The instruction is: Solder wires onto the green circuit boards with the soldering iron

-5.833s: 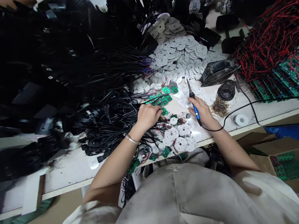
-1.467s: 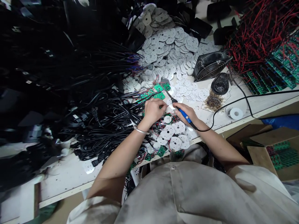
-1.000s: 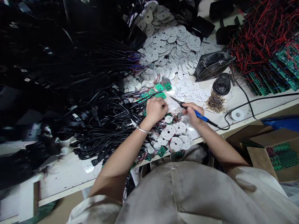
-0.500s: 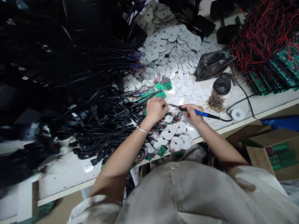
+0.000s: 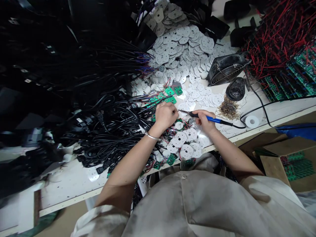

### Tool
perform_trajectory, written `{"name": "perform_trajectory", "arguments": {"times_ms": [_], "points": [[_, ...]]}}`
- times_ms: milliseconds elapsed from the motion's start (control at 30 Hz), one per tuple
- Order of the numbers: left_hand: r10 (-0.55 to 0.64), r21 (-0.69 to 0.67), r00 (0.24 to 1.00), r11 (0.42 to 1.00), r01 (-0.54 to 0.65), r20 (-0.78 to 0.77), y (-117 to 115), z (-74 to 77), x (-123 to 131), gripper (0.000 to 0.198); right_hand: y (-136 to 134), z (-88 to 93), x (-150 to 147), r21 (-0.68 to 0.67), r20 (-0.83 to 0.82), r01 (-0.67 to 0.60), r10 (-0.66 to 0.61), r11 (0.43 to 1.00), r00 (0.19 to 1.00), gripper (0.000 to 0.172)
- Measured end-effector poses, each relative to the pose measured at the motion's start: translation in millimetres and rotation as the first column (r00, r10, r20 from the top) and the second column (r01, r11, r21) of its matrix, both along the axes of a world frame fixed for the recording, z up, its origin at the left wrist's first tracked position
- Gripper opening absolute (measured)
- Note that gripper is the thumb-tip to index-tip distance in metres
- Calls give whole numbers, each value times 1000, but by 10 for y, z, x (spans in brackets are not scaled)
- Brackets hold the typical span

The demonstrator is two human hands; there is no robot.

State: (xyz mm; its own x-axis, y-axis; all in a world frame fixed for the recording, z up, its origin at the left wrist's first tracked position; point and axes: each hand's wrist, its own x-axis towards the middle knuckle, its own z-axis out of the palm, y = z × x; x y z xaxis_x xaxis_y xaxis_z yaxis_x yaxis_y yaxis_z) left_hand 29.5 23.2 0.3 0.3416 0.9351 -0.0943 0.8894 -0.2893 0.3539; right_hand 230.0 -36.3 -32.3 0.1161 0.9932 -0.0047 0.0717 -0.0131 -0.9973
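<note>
1. A soldering iron is gripped in the closed right hand, fingers wrapped round its blue handle, the cord trailed off rightward across the bench.
2. The iron is held almost level, its long axis running right to left, the tip brought up to the left hand.
3. The left hand is curled, thumb and forefinger pinched on a small part, too small to be identified, just below the green circuit boards.
4. White round boards are strewn beneath both wrists; black cables are heaped leftward.
</note>
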Motion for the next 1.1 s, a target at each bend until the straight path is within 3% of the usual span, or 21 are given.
{"name": "perform_trajectory", "arguments": {"times_ms": [133,367,667,900,1000,1100], "points": [[4,-3,1000,1000,-4,-6,-2,13,8,17,9,0,-3,-20,-62,9,-10,1000,998,37],[2,-7,1000,1000,-2,-14,0,11,16,19,28,26,38,-42,-130,200,-204,979,970,39],[-15,-102,993,995,3,-120,-53,240,145,22,10,28,107,70,-207,318,-298,946,932,31],[-107,-95,989,991,97,-105,-19,186,137,25,80,-119,194,206,-251,393,-340,896,906,30],[-119,-6,993,993,119,-16,-83,342,-35,28,61,-107,199,227,-244,398,-344,889,907,31],[10,197,995,980,-29,97,-260,612,-607,28,52,-102,203,231,-259,443,-384,866,886,32]]}}
